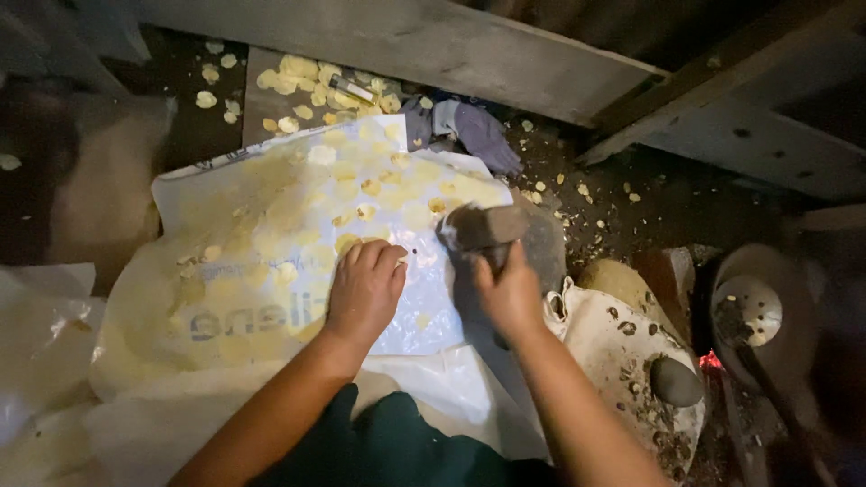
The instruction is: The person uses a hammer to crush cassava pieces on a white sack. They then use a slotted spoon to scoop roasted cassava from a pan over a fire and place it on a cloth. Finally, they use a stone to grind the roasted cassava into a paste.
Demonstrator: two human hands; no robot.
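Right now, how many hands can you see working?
2. The left hand presses flat on the white plastic sheet; the right hand grips a stone at the sheet's edge. No other hands show.

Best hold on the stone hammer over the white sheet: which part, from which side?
Grip the stone hammer low on its handle, from the near side, as the right hand does now. The heavy head points away over the white sheet, leaving only the handle end free.

White plastic sack (271,261), flattened, blue print at its lower left, directly under left hand (363,290); second white bag (41,329) crumpled, well left of it
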